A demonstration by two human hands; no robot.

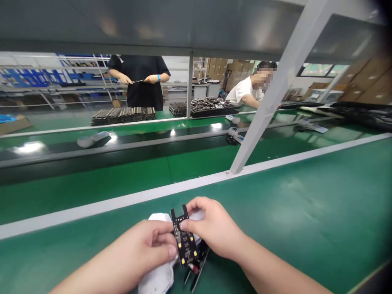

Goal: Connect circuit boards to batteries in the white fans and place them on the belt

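A black circuit board (185, 241) with a forked top end and several small yellow-white LEDs is held tilted between my two hands. My right hand (214, 228) pinches its upper right side, thumb on the face and fingers behind. At the left edge, my left hand (153, 243) is closed against the board, its index finger and thumb at the rim. Underneath lie white rounded plastic pieces (157, 279), partly covered by my hands. Another dark forked part (196, 273) with a bit of red shows below the board, mostly hidden.
A white slanted post (263, 110) rises from the pale rail (122, 202) beyond my hands. White handheld devices (93, 139) lie on the green line. Stacked boards (124, 115) and a heaped tray (211, 107) stand farther back. Two people work across the line. A grey shelf (171, 24) hangs overhead.
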